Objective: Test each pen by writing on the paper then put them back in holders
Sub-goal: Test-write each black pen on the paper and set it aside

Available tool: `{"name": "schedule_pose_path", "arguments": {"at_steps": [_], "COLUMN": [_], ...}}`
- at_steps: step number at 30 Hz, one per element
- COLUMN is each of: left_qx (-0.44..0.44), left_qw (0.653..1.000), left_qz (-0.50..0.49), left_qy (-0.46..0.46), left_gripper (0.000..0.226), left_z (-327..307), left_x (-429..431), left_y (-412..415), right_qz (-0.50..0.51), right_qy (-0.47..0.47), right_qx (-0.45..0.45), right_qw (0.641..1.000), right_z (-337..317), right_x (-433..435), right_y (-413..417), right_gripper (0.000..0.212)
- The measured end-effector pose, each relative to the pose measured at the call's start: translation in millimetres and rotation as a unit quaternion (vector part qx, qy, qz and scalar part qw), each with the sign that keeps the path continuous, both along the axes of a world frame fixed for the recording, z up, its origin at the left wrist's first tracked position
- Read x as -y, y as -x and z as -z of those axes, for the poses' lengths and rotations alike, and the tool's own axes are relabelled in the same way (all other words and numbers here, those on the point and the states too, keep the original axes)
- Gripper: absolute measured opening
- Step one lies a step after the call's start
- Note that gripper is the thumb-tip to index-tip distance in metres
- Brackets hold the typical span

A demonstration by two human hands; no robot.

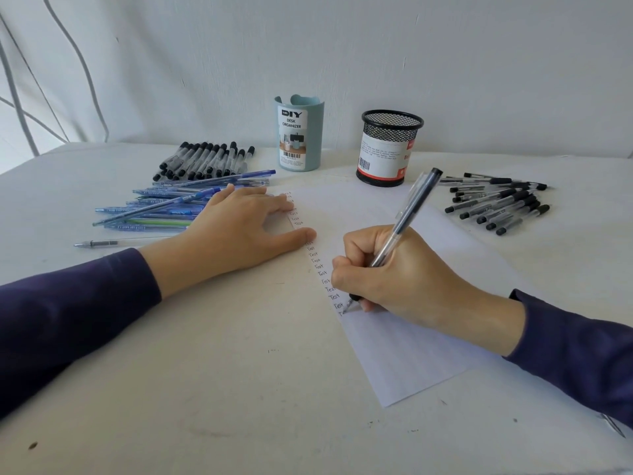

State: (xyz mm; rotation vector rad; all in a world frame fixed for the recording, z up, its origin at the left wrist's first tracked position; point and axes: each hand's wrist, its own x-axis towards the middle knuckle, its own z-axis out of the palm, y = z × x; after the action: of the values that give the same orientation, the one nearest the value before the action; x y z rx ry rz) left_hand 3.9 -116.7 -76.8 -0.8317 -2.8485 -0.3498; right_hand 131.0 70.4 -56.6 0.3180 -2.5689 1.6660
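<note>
It looked like a makeshift desk in a home rather than an office: an off-white table [205,389] stood against a wrinkled white sheet [342,46] hung as a backdrop, with a curtain [51,80] patterned in grey wavy lines at the far left. The stationery agreed, a blue-grey desk organizer [298,135] and a black mesh holder [390,149] at the far side bearing barcoded shop labels. Loose pens lay heaped left [154,210] and right [500,204] of a lined paper [411,354].
</note>
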Motion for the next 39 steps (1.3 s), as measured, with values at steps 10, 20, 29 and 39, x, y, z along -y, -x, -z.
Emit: {"name": "schedule_pose_path", "arguments": {"at_steps": [10,20,29,39], "left_qx": [-0.003,-0.005,0.002,0.005], "left_qw": [1.0,1.0,1.0,1.0], "left_qz": [-0.001,-0.001,-0.003,-0.001], "left_qy": [0.011,0.012,0.013,0.006], "left_gripper": [0.099,0.098,0.093,0.092], "left_z": [0,0,-2,-4], "left_x": [0,-1,-1,-2], "left_y": [1,1,-2,-6], "right_qz": [0.004,0.012,0.008,0.058], "right_qy": [-0.006,-0.004,0.005,-0.069], "right_qx": [-0.015,-0.02,-0.015,0.039], "right_qw": [1.0,1.0,1.0,0.995], "right_z": [1,2,4,-29], "right_x": [-1,-3,-8,-51], "right_y": [2,3,6,30], "right_gripper": [0.044,0.041,0.043,0.045]}}
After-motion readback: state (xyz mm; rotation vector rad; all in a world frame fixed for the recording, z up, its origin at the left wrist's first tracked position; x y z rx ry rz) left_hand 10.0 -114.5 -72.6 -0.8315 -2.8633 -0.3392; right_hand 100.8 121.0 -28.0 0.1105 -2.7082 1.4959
